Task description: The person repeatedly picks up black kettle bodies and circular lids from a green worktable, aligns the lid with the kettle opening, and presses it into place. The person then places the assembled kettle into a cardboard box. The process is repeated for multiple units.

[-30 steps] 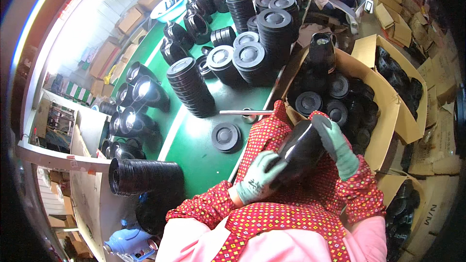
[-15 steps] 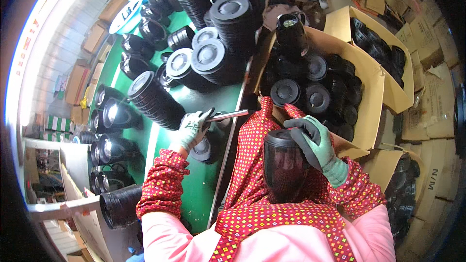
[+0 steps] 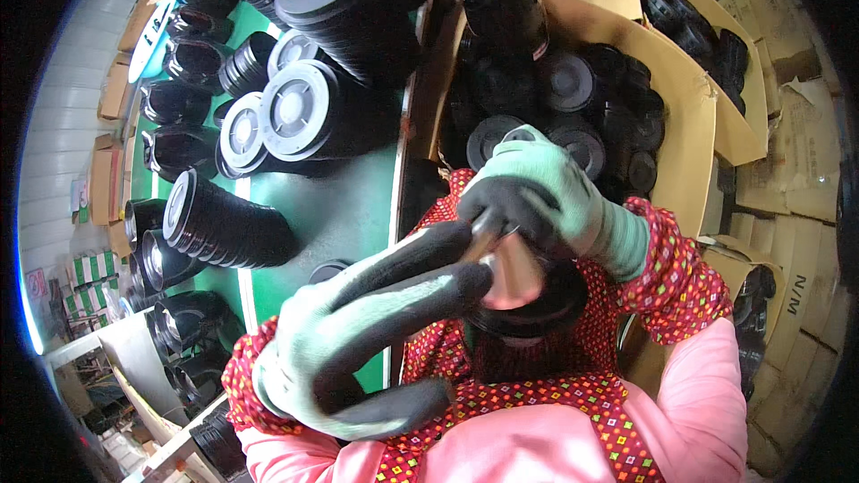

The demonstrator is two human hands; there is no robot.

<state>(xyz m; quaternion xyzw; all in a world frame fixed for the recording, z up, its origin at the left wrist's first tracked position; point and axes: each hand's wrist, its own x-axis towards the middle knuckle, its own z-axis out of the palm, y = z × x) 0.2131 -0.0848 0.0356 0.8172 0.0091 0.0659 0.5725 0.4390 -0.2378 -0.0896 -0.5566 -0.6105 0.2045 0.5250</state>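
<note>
A dark tinted container [image 3: 514, 353] with a black round lid [image 3: 559, 300] stands upright against my apron. Over the lid is a shiny metal tool [image 3: 513, 279], blurred by motion. My right hand [image 3: 537, 192], in a green and black glove, is closed round the upper part of this tool. My left hand [image 3: 367, 322], gloved alike, has its long fingers stretched toward the tool and its thumb spread apart. The left fingertips are at or very near the metal; whether they touch it I cannot tell. The tool's lower tip is not clear.
A carton [image 3: 689, 134] of black lidded containers stands ahead on the right. On the green table [image 3: 313, 206] at left are stacks of black lids [image 3: 295, 107], a leaning stack [image 3: 237, 224] and several glossy black shells [image 3: 179, 152]. More cartons [image 3: 787, 152] line the far right.
My left hand has come from the table with the metal tool to above the container. My right hand has moved from the container's side onto the tool. The view has shifted.
</note>
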